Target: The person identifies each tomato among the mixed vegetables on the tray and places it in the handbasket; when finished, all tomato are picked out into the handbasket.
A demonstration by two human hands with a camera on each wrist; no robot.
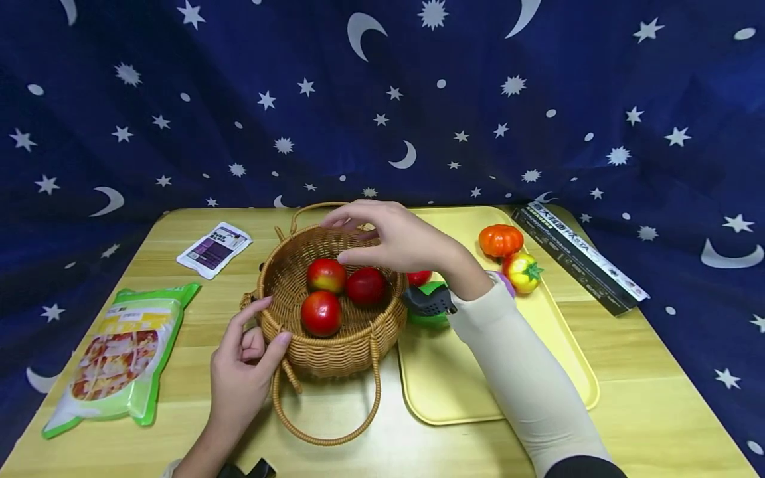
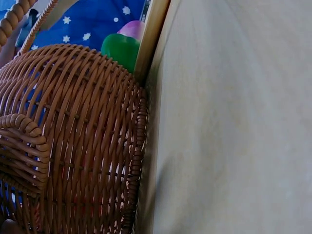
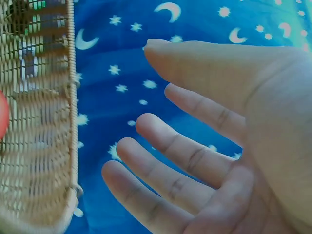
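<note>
A round wicker basket [image 1: 335, 355] holds three round red fruits: a red-and-yellow one [image 1: 326, 275], a dark red one [image 1: 366, 287] and a bright red one [image 1: 321, 313]. At its front-left rim, my left hand [image 1: 242, 368] grips the edge with thumb and index finger, the other fingers bent outside the weave. Over the basket's back right side hovers my right hand [image 1: 388, 236], its fingers spread and holding nothing. The right wrist view shows that palm and the parted fingers [image 3: 180, 151] beside the basket's rim. One basket handle [image 1: 325, 443] hangs down in front.
Right of the basket lies a yellow tray [image 1: 460, 392] with an orange-red ribbed vegetable [image 1: 501, 240], a yellow-red one [image 1: 522, 273] and a green one [image 1: 429, 318] partly behind my wrist. A pasta box [image 1: 576, 259] flanks it. Leftward are a green-edged food bag [image 1: 122, 358] and a white-purple sachet [image 1: 216, 249].
</note>
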